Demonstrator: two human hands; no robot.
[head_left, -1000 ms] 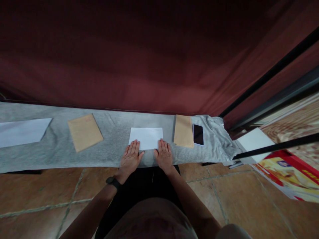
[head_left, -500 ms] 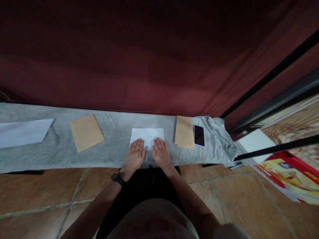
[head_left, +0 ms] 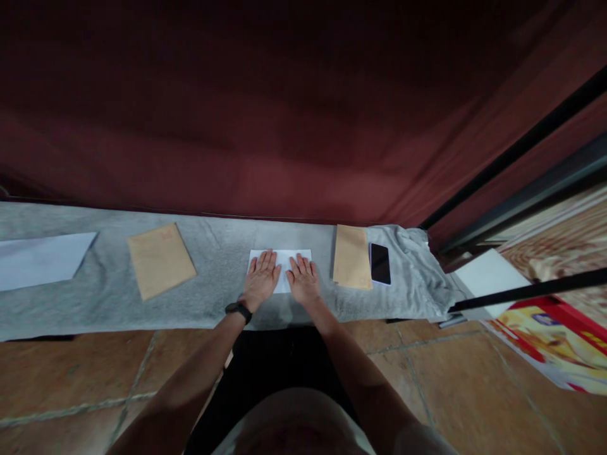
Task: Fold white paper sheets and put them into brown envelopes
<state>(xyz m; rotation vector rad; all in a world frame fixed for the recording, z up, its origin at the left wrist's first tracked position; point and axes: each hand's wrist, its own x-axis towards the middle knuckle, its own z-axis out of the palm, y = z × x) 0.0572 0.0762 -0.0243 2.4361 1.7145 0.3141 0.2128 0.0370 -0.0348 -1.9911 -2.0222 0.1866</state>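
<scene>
A white sheet of paper [head_left: 283, 260], which looks folded, lies flat on the grey cloth right in front of me. My left hand [head_left: 262, 278] rests palm down on its left part, fingers stretched out and a dark band on the wrist. On the right part, my right hand [head_left: 303, 280] lies flat too, its fingers spread toward the far edge. A narrow strip of paper shows between the two thumbs. The paper's lower corners are hidden under my hands.
Grey cloth [head_left: 222, 253] covers the long narrow surface. Left of me lie a brown envelope [head_left: 162, 260] and white paper sheets [head_left: 40, 260]. To the right are brown envelopes [head_left: 351, 258] and a phone [head_left: 380, 263]. A dark red curtain [head_left: 284, 158] hangs behind; a colourful box [head_left: 554, 338] stands right.
Both hands have slid forward over the white paper, away from my body, and now cover more of it. The whole view has shifted slightly.
</scene>
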